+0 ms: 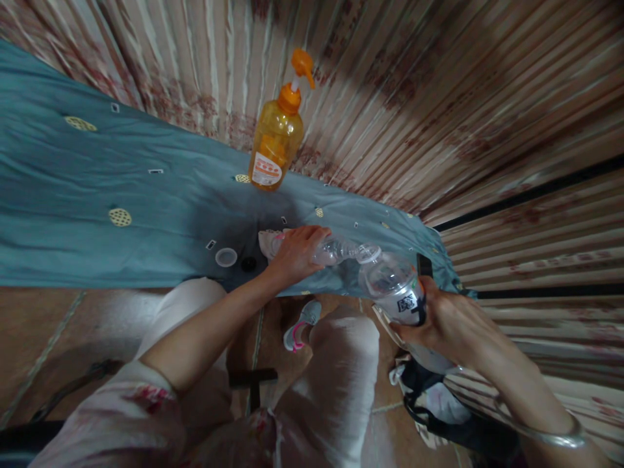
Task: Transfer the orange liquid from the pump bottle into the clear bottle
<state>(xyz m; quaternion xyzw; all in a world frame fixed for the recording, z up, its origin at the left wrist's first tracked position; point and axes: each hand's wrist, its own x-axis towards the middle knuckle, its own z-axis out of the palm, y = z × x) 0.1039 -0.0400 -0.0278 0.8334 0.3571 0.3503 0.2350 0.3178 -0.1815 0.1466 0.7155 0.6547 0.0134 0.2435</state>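
Note:
My left hand (pixel 298 252) is wrapped round a small clear plastic bottle (pixel 335 250) lying almost level, its neck pointing right. Pinkish-white material (pixel 267 244) shows at the left of that hand; whether it belongs to the bottle is unclear. On the other side, my right hand (pixel 441 320) grips a larger clear plastic bottle (pixel 387 276) with a label and a square printed code. This one is tilted, its mouth up and to the left. Both bottle mouths are close together; I cannot tell whether they touch. Left of my left hand lie a whitish round lid (pixel 225 257) and a black cap (pixel 248 264).
An amber pump bottle (pixel 276 140) with an orange head stands at the back of the teal cloth-covered surface (pixel 160 195). Behind it hangs a patterned curtain (pixel 390 84). A dark object (pixel 424 265) sits beside the larger bottle. A black-and-white bag (pixel 439 396) is at lower right.

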